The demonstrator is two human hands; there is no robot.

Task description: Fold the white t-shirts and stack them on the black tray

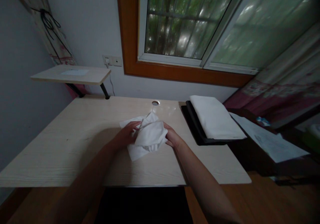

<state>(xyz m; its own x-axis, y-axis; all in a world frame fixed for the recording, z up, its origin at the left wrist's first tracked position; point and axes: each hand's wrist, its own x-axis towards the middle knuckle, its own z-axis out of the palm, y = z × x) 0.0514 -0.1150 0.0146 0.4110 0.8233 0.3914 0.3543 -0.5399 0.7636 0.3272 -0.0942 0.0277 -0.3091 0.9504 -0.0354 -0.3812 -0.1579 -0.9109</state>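
Note:
A crumpled white cloth (151,134) is bunched up on the pale wooden desk (82,140), in the middle of the head view. One flatter flap of it spreads out at the lower left. My left hand (128,132) grips the cloth's left side, its fingers curled in and partly hidden by the folds. On the other side my right hand (171,134) is closed on the right edge, with the fingertips behind the fabric. Whether anything lies inside the bundle I cannot tell.
At the right of the desk, a folded white cloth (216,117) rests on black flat items (192,124). A small raised shelf (95,74) with a paper (75,72) stands at the back left. A cable hole (155,103) lies behind the bundle. Further right is a large white sheet (270,139).

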